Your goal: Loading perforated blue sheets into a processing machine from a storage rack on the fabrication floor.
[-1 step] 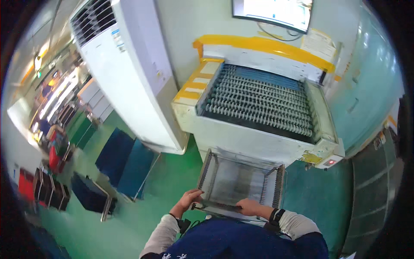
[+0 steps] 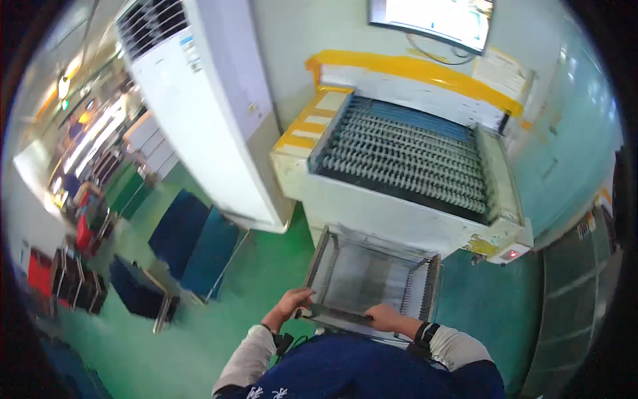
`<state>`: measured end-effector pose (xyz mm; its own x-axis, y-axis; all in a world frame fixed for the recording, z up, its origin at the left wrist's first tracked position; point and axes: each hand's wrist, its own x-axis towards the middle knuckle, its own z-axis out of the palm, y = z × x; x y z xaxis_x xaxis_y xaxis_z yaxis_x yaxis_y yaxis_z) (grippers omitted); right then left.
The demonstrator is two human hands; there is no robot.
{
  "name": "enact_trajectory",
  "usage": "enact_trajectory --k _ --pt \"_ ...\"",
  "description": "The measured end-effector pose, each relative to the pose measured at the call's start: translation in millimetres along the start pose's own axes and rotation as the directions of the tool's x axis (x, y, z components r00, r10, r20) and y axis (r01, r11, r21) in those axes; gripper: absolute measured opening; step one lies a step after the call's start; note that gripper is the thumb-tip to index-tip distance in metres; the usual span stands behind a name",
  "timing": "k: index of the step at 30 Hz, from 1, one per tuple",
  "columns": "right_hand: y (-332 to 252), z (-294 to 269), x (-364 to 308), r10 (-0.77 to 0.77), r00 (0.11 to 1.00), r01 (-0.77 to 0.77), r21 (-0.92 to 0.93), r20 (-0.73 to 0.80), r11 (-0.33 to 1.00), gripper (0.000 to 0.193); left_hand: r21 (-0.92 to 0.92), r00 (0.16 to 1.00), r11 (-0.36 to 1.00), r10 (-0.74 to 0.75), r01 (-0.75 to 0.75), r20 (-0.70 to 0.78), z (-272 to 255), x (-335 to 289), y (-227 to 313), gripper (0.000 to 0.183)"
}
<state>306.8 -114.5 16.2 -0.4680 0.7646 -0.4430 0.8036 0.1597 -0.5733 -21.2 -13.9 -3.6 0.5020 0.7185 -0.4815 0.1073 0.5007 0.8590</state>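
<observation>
The grey slotted metal rack sits just below the outfeed end of the roller conveyor machine, its open top tilted toward that machine, which I judge lines its slots up with boards coming off the rollers. The left hand curls its fingers around the rack's near-left corner and the right hand presses down closed over the near rail, so the rack's body lies beyond both grips, toward the machine. A wristband shows on the right forearm, on the side away from the machine.
</observation>
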Motion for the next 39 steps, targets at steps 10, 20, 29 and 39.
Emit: enact_trajectory --k 10,20,29,39 --pt "-6.4 -1.5 -0.8 -0.096 0.991 0.091 -0.058 -0.088 0.994 0.023 -0.062 0.993 0.996 0.053 -0.06 -0.107 -25.2 -17.1 -36.5 0.08" --pt "-11.4 -3.1 -11.5 -0.173 0.968 0.154 -0.117 -0.181 0.981 0.018 -0.034 0.983 0.998 -0.054 0.049 -0.177 -42.3 -12.4 -100.2 0.076" --pt "-75.2 -86.7 -47.4 -0.086 0.977 0.07 -0.084 -0.196 0.994 0.018 0.178 0.954 0.982 0.001 0.056 -0.301 -50.7 8.5 -116.9 0.041" --pt "-77.3 -175.1 -122.6 0.179 0.912 -0.156 0.091 -0.37 0.984 0.022 0.027 0.921 0.989 -0.123 0.142 -0.37 -50.4 15.8 -103.7 0.035"
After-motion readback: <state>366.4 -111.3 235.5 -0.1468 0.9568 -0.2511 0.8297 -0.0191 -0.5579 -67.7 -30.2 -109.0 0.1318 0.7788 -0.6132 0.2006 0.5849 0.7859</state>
